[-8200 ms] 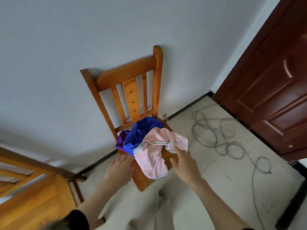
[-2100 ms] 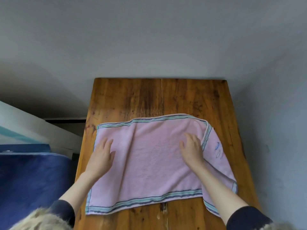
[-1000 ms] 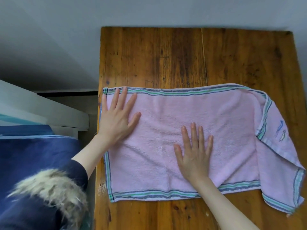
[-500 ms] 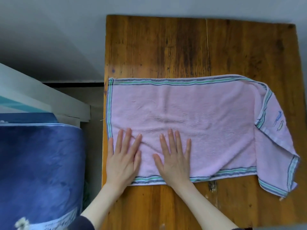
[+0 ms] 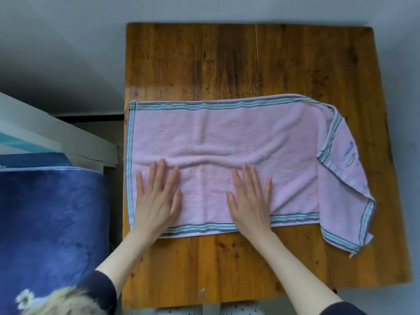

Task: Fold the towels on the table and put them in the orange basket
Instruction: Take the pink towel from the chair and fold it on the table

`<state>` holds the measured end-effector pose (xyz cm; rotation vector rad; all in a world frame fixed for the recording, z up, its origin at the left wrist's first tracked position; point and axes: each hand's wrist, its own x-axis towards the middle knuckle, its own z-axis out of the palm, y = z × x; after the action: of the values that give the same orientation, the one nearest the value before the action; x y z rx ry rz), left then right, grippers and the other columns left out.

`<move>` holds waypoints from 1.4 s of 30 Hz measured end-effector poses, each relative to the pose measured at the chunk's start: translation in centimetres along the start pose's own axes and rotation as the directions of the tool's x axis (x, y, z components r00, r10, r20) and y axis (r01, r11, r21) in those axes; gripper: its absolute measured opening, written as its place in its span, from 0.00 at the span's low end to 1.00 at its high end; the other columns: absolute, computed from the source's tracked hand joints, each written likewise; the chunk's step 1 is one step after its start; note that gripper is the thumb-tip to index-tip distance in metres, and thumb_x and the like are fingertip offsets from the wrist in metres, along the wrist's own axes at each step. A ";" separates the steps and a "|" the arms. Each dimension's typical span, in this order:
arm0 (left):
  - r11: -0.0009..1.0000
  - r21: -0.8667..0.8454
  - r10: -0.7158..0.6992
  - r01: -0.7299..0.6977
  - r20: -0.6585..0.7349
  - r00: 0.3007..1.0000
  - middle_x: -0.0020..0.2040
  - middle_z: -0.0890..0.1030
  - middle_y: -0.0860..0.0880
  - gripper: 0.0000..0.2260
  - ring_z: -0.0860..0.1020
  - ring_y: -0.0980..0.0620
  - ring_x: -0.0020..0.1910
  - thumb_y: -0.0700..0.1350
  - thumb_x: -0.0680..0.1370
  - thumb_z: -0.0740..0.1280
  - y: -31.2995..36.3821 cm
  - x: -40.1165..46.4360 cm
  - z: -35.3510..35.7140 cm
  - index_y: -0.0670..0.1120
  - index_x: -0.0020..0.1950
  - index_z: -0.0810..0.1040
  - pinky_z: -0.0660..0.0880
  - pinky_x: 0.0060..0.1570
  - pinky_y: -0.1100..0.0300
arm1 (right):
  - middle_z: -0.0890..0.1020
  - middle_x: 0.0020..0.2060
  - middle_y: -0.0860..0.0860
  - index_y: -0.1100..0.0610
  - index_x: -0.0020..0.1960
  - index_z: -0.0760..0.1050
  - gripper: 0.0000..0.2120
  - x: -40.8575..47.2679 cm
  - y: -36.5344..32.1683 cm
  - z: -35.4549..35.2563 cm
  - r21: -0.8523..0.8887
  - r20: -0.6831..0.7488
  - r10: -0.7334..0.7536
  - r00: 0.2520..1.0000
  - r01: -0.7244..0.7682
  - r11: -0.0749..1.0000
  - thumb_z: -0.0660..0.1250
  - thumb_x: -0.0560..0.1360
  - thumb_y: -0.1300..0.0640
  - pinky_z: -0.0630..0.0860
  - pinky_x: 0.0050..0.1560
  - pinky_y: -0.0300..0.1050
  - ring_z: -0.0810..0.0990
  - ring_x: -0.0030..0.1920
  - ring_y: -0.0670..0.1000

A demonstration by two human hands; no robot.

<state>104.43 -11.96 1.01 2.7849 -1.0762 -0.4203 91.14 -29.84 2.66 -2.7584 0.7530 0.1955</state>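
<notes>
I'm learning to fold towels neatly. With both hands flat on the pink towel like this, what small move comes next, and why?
Probably sweep the right hand rightward to flatten the pink towel: its right end is doubled over and rumpled, and a ridge runs just beyond both hands' fingertips. The left hand can press flat to anchor the cloth on the wooden table.

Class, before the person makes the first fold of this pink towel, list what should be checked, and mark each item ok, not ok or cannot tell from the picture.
1. Towel lies on the table: ok.
2. Left end flat and square: ok.
3. Right end spread flat: not ok, it is turned over and bunched.
4. Middle smooth: not ok, a ridge of wrinkles runs just beyond the fingertips.
5. Left hand and right hand free to take corners: ok, both lie flat and open on the towel.
6. Orange basket within reach: cannot tell, it is out of view.
</notes>
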 end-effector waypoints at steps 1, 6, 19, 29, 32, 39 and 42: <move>1.000 0.012 0.022 -0.022 -0.006 1.000 0.76 0.58 0.40 0.25 0.51 0.44 0.75 0.52 0.78 0.50 1.1 0.4 -0.1 0.46 0.74 0.63 0.47 0.71 0.39 | 0.66 0.71 0.57 0.59 0.71 0.66 0.26 -0.1 1.4 -0.6 0.006 -0.018 0.015 1.000 -0.015 1.000 0.51 0.77 0.48 0.55 0.68 0.69 0.62 0.72 0.59; 0.982 0.090 0.170 -0.166 -0.038 0.985 0.73 0.64 0.38 0.24 0.62 0.35 0.71 0.50 0.76 0.53 8.2 3.6 0.3 0.47 0.71 0.69 0.57 0.65 0.31 | 0.68 0.70 0.59 0.60 0.69 0.68 0.23 0.3 9.7 -3.2 -0.005 -0.150 0.128 0.980 -0.130 0.992 0.59 0.76 0.53 0.56 0.68 0.70 0.64 0.71 0.60; 0.940 0.067 0.327 -0.333 0.093 0.941 0.76 0.58 0.43 0.24 0.53 0.37 0.74 0.53 0.79 0.48 25.8 10.4 2.4 0.49 0.74 0.62 0.47 0.69 0.34 | 0.81 0.53 0.56 0.62 0.55 0.79 0.11 2.2 24.8 -7.5 0.282 -0.178 0.337 0.925 -0.280 0.918 0.64 0.77 0.57 0.73 0.49 0.49 0.76 0.55 0.57; 0.931 0.005 0.363 -0.364 0.078 0.929 0.77 0.53 0.44 0.28 0.45 0.42 0.75 0.54 0.77 0.46 31.5 13.4 2.1 0.45 0.75 0.59 0.46 0.71 0.39 | 0.81 0.39 0.50 0.57 0.42 0.77 0.10 4.4 30.7 -11.2 0.568 0.040 0.310 0.950 -0.277 0.775 0.65 0.76 0.51 0.75 0.43 0.47 0.78 0.41 0.51; 0.937 -0.079 0.343 -0.340 0.031 0.939 0.76 0.57 0.42 0.26 0.52 0.41 0.75 0.52 0.78 0.49 32.9 13.7 1.9 0.43 0.74 0.62 0.50 0.72 0.41 | 0.77 0.39 0.47 0.54 0.41 0.76 0.11 2.8 28.4 -9.6 0.569 0.065 0.331 0.941 -0.308 0.763 0.68 0.72 0.46 0.73 0.42 0.46 0.76 0.40 0.49; 0.930 -0.077 0.365 -0.360 0.057 0.929 0.76 0.58 0.42 0.26 0.47 0.44 0.75 0.52 0.79 0.47 32.6 12.6 2.6 0.40 0.72 0.64 0.49 0.73 0.45 | 0.75 0.42 0.49 0.57 0.44 0.74 0.07 2.6 27.0 -7.6 0.536 -0.023 0.430 0.903 -0.352 0.768 0.62 0.77 0.54 0.69 0.42 0.46 0.74 0.44 0.52; 0.919 -0.052 0.394 -0.391 0.075 0.916 0.76 0.57 0.41 0.25 0.47 0.43 0.75 0.52 0.80 0.49 32.4 12.6 2.5 0.41 0.73 0.63 0.49 0.74 0.43 | 0.73 0.33 0.46 0.54 0.41 0.69 0.08 4.3 30.0 -9.4 0.636 -0.014 0.562 0.827 -0.426 0.644 0.59 0.78 0.54 0.62 0.30 0.42 0.71 0.32 0.46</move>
<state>91.87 -44.37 2.90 2.4474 -1.5851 -0.5007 79.93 -59.56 3.98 -1.9119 1.3557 -0.2191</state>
